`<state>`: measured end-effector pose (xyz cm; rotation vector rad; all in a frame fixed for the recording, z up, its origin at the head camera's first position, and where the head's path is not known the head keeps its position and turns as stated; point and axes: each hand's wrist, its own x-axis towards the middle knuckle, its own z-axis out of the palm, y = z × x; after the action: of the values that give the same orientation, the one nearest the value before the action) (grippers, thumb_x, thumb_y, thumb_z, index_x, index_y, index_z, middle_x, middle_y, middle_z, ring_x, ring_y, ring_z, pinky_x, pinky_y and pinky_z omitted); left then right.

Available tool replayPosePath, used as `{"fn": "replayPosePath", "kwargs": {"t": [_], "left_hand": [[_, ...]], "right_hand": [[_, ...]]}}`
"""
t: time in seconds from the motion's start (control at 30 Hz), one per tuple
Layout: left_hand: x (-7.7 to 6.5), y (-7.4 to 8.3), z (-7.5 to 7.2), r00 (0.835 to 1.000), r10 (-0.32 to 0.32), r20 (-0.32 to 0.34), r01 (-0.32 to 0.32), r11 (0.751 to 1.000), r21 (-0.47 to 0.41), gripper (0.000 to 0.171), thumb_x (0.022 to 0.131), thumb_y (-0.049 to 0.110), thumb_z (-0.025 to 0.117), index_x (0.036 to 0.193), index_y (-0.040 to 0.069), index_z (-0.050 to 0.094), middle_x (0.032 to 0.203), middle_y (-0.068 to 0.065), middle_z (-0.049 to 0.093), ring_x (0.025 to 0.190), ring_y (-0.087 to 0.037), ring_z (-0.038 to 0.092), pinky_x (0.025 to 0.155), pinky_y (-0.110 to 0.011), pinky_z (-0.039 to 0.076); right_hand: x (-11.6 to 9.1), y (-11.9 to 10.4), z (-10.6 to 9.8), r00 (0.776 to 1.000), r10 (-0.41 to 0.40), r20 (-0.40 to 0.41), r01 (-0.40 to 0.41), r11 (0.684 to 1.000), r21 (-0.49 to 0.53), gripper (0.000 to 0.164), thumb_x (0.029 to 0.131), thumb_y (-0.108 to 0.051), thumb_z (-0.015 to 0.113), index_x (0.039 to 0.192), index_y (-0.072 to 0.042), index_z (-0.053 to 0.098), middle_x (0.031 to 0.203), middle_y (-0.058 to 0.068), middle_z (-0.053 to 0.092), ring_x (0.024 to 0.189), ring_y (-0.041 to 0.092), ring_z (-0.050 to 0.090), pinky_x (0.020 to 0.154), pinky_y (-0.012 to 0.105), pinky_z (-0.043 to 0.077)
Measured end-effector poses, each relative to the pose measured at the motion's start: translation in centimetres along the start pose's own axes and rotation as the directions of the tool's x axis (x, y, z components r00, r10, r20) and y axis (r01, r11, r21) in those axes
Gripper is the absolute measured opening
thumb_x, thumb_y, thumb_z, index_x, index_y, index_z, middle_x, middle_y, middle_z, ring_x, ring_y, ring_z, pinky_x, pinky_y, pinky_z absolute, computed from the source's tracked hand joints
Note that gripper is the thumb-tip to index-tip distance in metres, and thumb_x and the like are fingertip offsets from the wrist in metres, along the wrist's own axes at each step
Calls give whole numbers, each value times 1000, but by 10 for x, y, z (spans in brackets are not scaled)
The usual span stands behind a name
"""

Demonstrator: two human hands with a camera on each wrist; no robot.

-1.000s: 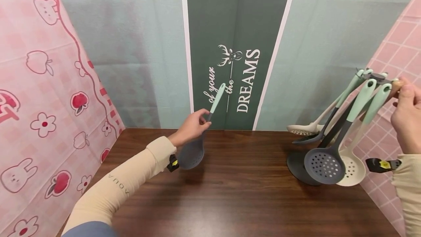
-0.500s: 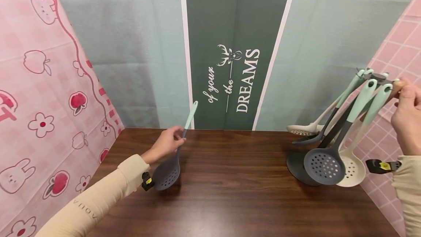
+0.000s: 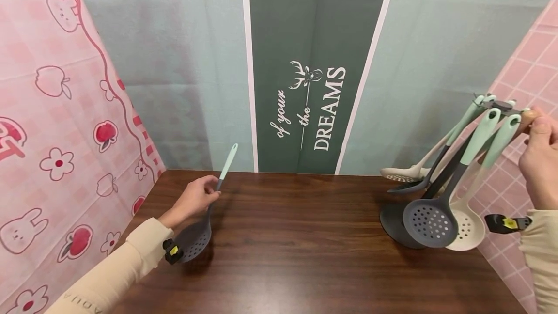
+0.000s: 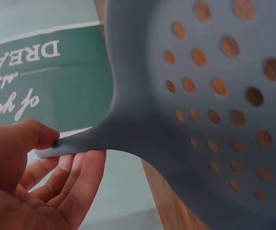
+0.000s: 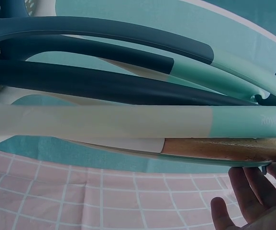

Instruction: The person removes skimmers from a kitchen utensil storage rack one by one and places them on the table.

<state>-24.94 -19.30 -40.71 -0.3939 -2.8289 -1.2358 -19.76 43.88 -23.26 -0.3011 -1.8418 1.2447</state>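
The head view is showing me a dark skimmer (image 3: 198, 239) at lower left, over the wooden table (image 3: 287, 236), the left hand (image 3: 193, 200) pinching its stem between thumb and fingers. At far right, the right hand (image 3: 542, 164) is gripping the end of a wooden handle (image 3: 526, 119) on the loaded utensil stand (image 3: 392, 227). The pinch (a slim one, to my eye) could be letting that wide bowl twist and knock the table; a sideways tug on the right could be tipping the stand. The wrist camera (image 3: 171, 251) is hiding part of the bowl, and I can't tell whether it's touching wood. The right wrist view is cutting off the hand, so whether a stand hook is caught too, I can't say.
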Motion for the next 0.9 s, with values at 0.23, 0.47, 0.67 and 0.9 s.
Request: {"fn": "replayPosePath", "kwargs": {"t": [0.23,0.47,0.67,0.9], "left_hand": [[-15,-14,-14,997,-65,30,64,997,35,26,94,2,67,118,-6,60,79,-8,63,53,-15,54,49,-31,49],[-29,-36,-27,990,-135,25,133,988,82,27,94,3,66,117,-8,60,80,-9,62,53,-17,56,48,-33,50],[-42,-56,-38,987,-159,-1,158,979,130,28,92,4,67,115,-9,59,77,-9,63,54,-21,59,50,-34,50],[-55,-75,-49,978,-210,-10,208,954,217,31,89,6,69,113,-10,60,72,-6,60,52,-17,56,49,-32,49]], "right_hand": [[0,0,0,998,63,2,-64,998,16,33,110,-29,43,85,-29,65,91,-20,56,96,-3,48,87,13,27],[-1,-1,0,999,49,-4,-49,998,29,33,110,-25,42,86,-29,65,93,-22,58,98,-3,49,88,14,28],[-1,-2,1,1000,27,3,-27,999,19,34,110,-25,42,84,-25,64,89,-19,56,97,-2,48,84,13,29],[-1,0,1,999,-38,1,38,999,5,37,110,-26,41,81,-25,63,87,-22,56,100,-2,50,89,17,28]]}}
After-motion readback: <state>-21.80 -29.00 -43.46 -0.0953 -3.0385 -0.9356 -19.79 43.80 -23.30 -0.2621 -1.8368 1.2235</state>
